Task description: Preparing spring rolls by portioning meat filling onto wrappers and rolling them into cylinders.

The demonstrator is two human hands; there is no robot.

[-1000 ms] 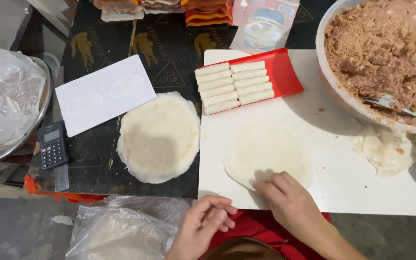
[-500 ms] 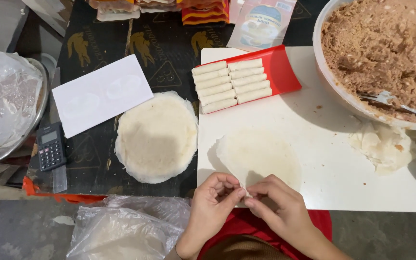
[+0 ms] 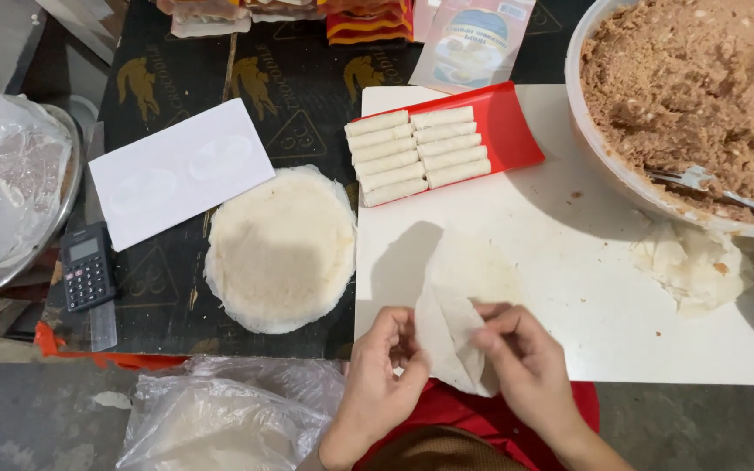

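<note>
Nearest the camera, the left hand point(image 3: 379, 379) and right hand point(image 3: 525, 371) are working one wrapper point(image 3: 454, 336) at the near edge of the white board point(image 3: 621, 305). The right fingers point(image 3: 501, 324) are pinching the wrapper's near flap and lifting it, so the sheet is folding up off the board; its far part is lying flat. The left fingers point(image 3: 400, 336) are curling loosely beside the flap's left edge, nearly closed; whether they are gripping it cannot be told. A plastic bag point(image 3: 220, 414) is sitting low at the left, within reach.

Further out, the wrapper stack point(image 3: 281, 249) is lying just left of the board, feeding the work spot. A calculator point(image 3: 87, 266) is lying further left. Scrap dough point(image 3: 695, 266) is piling at the right. Beyond, finished rolls point(image 3: 416, 155) are lining a red tray point(image 3: 517, 131), and the filling bowl point(image 3: 608, 166) with its fork point(image 3: 700, 183) is standing far right.

Against half a second ago, the wrapper was lying flat with both hands meeting at its near edge; now the flap is standing raised.
</note>
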